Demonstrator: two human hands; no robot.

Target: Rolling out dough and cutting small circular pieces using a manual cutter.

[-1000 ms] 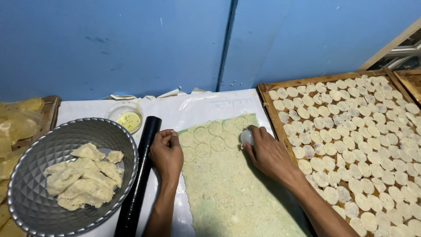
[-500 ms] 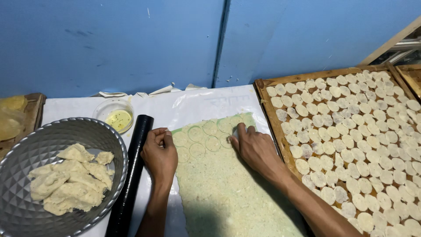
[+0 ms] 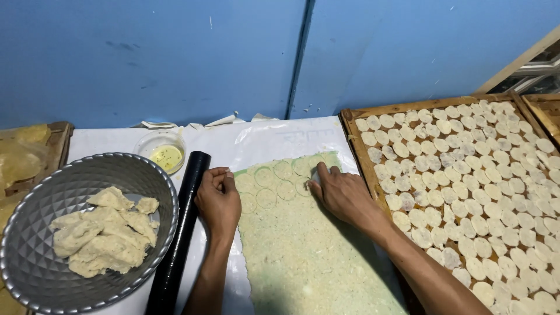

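A flat sheet of pale rolled dough (image 3: pixel 303 251) lies on white plastic in front of me, its far end marked with cut circles. My right hand (image 3: pixel 341 195) presses a small round cutter (image 3: pixel 315 174) into the dough near the far edge; only its rim shows under my fingers. Loosely curled, my left hand (image 3: pixel 219 201) rests at the sheet's left edge with nothing in it, beside a black rolling pin (image 3: pixel 178 233).
A wooden tray (image 3: pixel 350 125) on the right holds several rows of thin dough discs. On the left stands a metal bowl (image 3: pixel 35 280) with dough scraps. A small clear dish of yellow oil (image 3: pixel 166 154) sits near the blue wall.
My right hand has moved left along the dough's far edge with the cutter. The left hand has stayed by the rolling pin.
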